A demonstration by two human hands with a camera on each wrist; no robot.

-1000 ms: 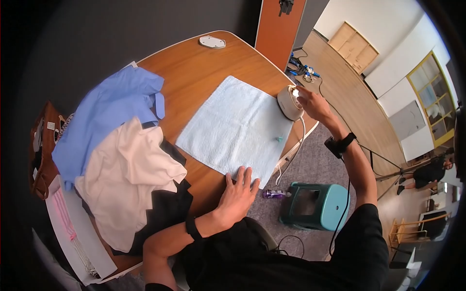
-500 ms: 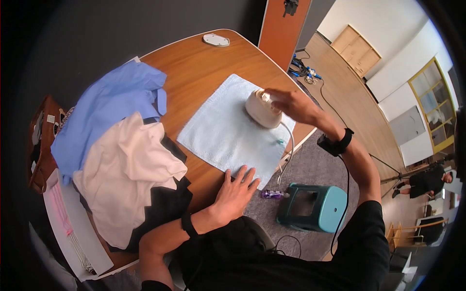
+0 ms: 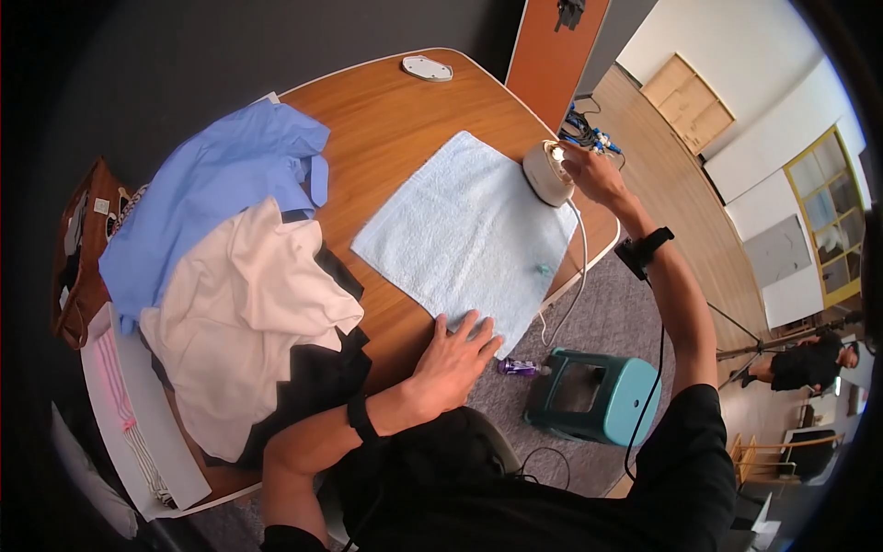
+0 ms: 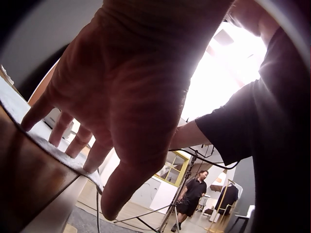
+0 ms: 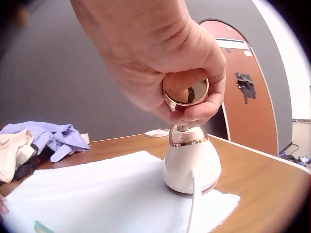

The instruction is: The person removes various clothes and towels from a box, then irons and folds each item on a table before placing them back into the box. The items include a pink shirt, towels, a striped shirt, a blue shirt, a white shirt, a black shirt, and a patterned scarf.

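A light blue towel (image 3: 460,221) lies flat on the wooden table. At its far right edge stands a small white iron (image 3: 544,180) with a cord, soleplate down. My right hand (image 3: 600,177) grips the iron by its knob-like handle; in the right wrist view its fingers curl round the shiny gold knob (image 5: 197,93). On the towel's near edge rests my left hand (image 3: 452,366), fingers straight and spread, the fingertips pressing the cloth. Between the hands, a small teal tag (image 3: 544,270) shows near the towel's right edge.
Blue (image 3: 212,175), cream (image 3: 248,285) and black clothes are heaped on the table's left, by a white box (image 3: 152,432) with pink and striped contents. A white plate-like piece (image 3: 427,68) lies at the far edge. A teal stool (image 3: 635,396) and purple bottle (image 3: 518,367) are below.
My right hand slid the iron left onto the middle of the towel, then back to its far right edge. The left hand has stayed on the near edge.
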